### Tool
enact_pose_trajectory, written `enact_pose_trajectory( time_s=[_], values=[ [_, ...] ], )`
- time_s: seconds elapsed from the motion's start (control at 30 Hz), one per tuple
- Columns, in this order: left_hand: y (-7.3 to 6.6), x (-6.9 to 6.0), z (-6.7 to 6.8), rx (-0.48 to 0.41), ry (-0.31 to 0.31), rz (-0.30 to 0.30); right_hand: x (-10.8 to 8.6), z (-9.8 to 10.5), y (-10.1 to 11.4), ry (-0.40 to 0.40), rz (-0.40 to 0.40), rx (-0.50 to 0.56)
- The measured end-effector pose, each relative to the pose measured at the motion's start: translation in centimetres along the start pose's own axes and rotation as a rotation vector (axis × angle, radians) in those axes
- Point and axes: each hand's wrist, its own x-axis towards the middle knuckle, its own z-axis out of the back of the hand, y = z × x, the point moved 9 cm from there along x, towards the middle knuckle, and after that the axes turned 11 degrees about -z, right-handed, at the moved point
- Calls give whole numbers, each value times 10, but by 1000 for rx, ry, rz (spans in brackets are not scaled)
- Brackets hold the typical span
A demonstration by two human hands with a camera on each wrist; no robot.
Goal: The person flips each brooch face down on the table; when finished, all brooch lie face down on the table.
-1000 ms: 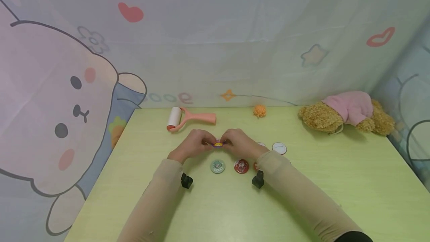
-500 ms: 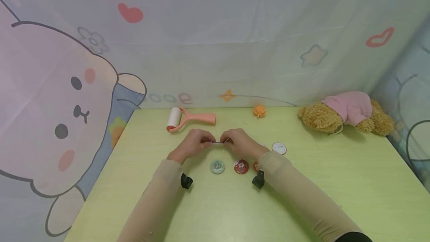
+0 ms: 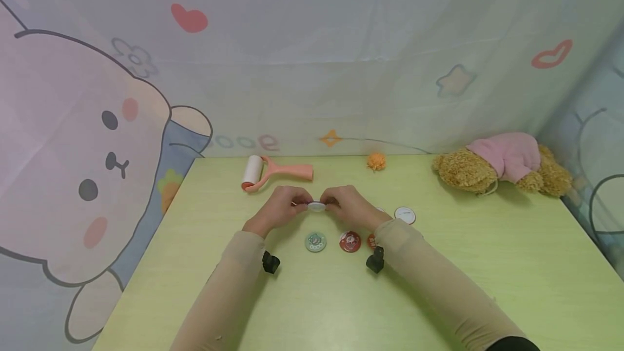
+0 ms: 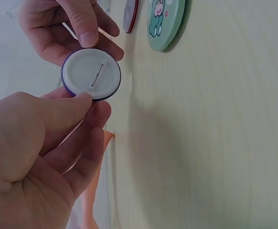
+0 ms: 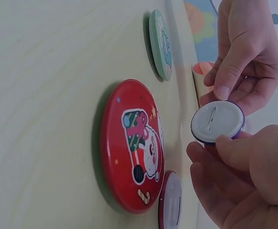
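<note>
Between both hands, above the table, is a round pin badge [image 4: 84, 74], its white back with the metal pin turned toward the wrist cameras. My left hand [image 3: 281, 209] pinches one edge of it between thumb and fingers. On the opposite edge my right hand [image 3: 350, 207] pinches it the same way. Below the hands on the table lie a green badge [image 3: 316, 242] and a red badge [image 3: 350, 241], picture side up. Another red badge [image 3: 372, 241] is partly hidden by the right sleeve. A white-backed badge [image 3: 405, 215] lies right of the right hand, with one more half hidden beside it.
At the back of the table [image 3: 312, 307] lies a lint roller [image 3: 278, 172] with an orange handle. An orange pompom [image 3: 376, 161] sits farther right. A teddy bear [image 3: 507, 164] in a pink top lies at the back right, against the printed cloth backdrop [image 3: 312, 58].
The held badge has been turned over: its coloured face showed first, then its thin edge, and now its white back. Both hands stay in nearly the same place.
</note>
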Motion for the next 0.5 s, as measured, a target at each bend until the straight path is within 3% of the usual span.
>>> enact_pose_trajectory(
  time_s=[0.5],
  values=[
    [1,-1,-1,-68,-15,4,1,1,-7,-39,-61,67]
  ],
)
